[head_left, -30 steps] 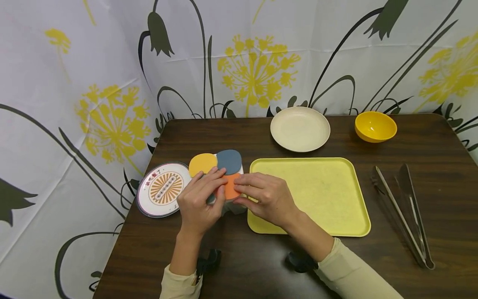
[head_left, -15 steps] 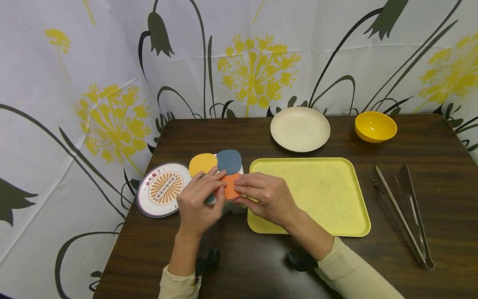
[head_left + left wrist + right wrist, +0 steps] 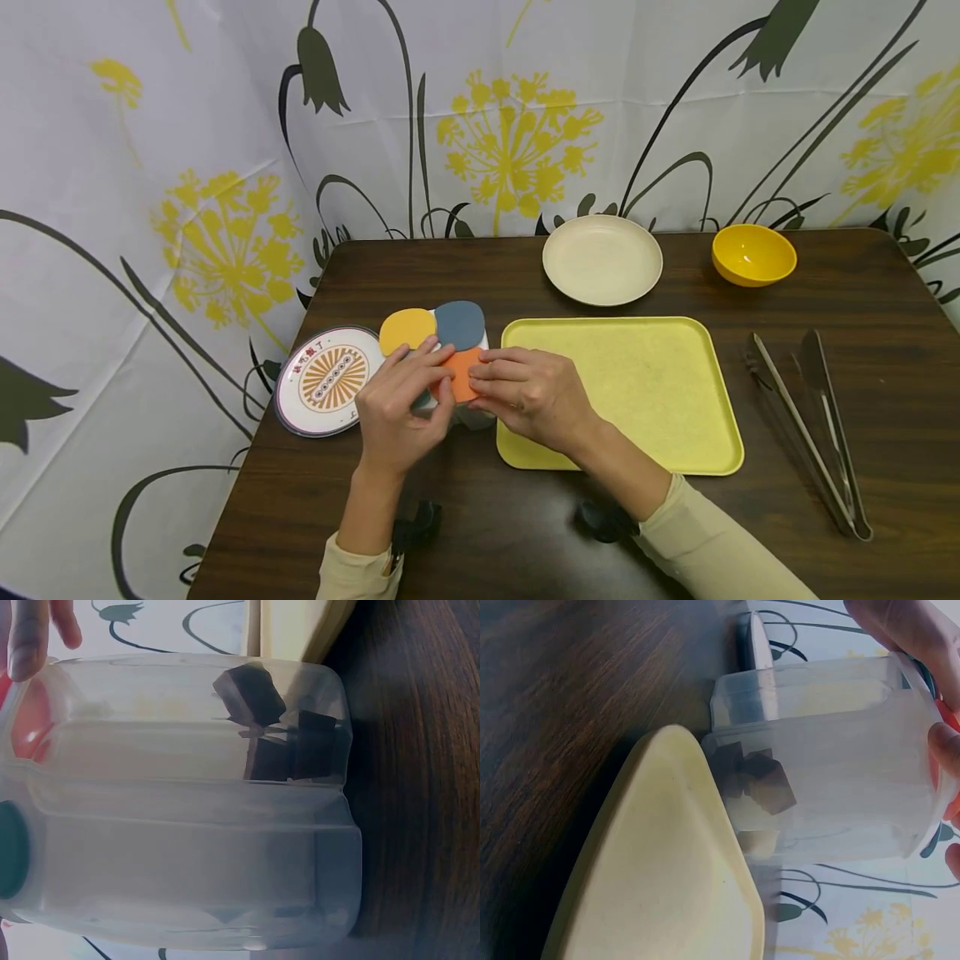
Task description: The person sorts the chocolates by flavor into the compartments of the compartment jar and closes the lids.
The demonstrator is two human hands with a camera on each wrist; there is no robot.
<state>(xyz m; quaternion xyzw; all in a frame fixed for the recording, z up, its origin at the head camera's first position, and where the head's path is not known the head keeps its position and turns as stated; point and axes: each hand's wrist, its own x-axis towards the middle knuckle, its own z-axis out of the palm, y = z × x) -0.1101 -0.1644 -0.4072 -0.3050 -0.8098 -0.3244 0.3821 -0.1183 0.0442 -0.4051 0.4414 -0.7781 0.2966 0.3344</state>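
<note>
i'm on the clear container (image 3: pixel 450 375) now, standing on the counter (image 3: pixel 465 517) just left of the yellow tray (image 3: pixel 637 392), close enough that they look to be touching in the right wrist view. my left hand (image 3: pixel 397 412) wraps its near side, fingers curled up onto the top. my right hand (image 3: pixel 536 398) comes in from the tray side, fingertips (image 3: pixel 480 375) pinching the edge of the orange lid (image 3: pixel 463 371). so both grips are closed on the container, none spread.

the yellow lid (image 3: pixel 407 329) and the blue lid (image 3: pixel 460 323) sit flat and look shut. a green lid (image 3: pixel 11 847) shows under my left hand. the orange one looks seated or barely lifted; i can't tell which. so by my read the opening is only started.

through the wall i see brown chunks (image 3: pixel 754 784) in the compartment by the tray, still inside. the tray, the cream plate (image 3: pixel 602 258) and the yellow bowl (image 3: pixel 753 254) hold nothing. the tongs (image 3: pixel 813 425) lie untouched on the right, the printed disc (image 3: pixel 326 379) to the left.
</note>
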